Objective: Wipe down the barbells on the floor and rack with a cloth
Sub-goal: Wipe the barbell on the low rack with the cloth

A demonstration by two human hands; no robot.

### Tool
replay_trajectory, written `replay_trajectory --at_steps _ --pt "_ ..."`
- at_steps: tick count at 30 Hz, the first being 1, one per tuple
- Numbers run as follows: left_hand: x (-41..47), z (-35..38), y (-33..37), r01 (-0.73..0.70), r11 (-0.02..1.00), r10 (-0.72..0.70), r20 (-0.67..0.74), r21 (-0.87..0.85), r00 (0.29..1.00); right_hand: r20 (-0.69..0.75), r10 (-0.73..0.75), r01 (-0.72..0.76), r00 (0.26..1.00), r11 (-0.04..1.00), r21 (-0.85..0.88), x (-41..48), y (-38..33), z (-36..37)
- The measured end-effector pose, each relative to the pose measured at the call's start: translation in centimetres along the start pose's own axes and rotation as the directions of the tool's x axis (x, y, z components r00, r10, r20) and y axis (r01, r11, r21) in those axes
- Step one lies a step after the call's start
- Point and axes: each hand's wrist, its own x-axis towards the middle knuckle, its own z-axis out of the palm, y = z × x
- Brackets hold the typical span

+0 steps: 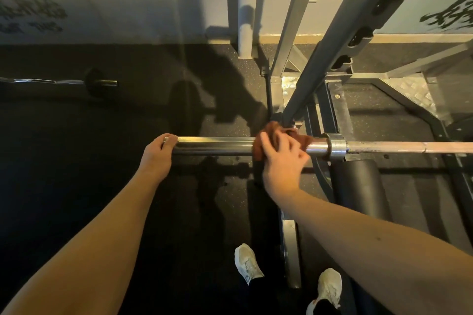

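Black speckled rubber floor (76,174) runs under a steel rack (332,59). The right grip (281,161), blurred, wraps a rust-brown cloth (268,130) bunched round the barbell (217,146) sleeve, near its collar. The left grip (157,152) curls over the sleeve's free end. This bar lies level beside the rack upright, its shaft running off right. A second bar (51,81) lies on the floor, well apart to the left.
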Motion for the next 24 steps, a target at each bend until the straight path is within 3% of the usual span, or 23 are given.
replay_trajectory --at_steps 3,6,10,12,17,24 --pt "0.6 -0.3 0.3 0.069 0.998 -0.069 0.01 0.011 0.998 0.064 -0.2 0.197 0.978 0.979 0.043 0.9 -7.3 1.5" --pt "1.0 -0.4 1.0 0.152 0.986 -0.154 0.011 0.071 0.988 0.102 -0.263 0.258 0.959 0.964 0.062 1.3 -12.0 1.7" --pt "1.0 -0.5 0.9 0.146 0.985 -0.149 0.027 0.095 0.988 0.063 -0.379 0.377 0.923 0.925 0.048 1.4 -7.8 1.9" --pt "0.7 -0.7 0.6 0.114 0.992 -0.115 0.022 0.048 0.993 0.028 -0.326 0.326 0.945 0.945 -0.003 0.8 -2.9 1.2" --pt "0.4 -0.4 0.4 0.099 0.995 -0.1 -0.019 -0.012 0.995 -0.072 -0.049 0.037 0.996 0.986 -0.163 -1.2 8.0 -1.8" --pt "-1.3 -0.3 -2.1 -0.014 0.971 0.011 -0.011 -0.24 1.0 0.028 0.077 -0.069 0.997 0.97 -0.233 -0.6 5.6 -1.6"
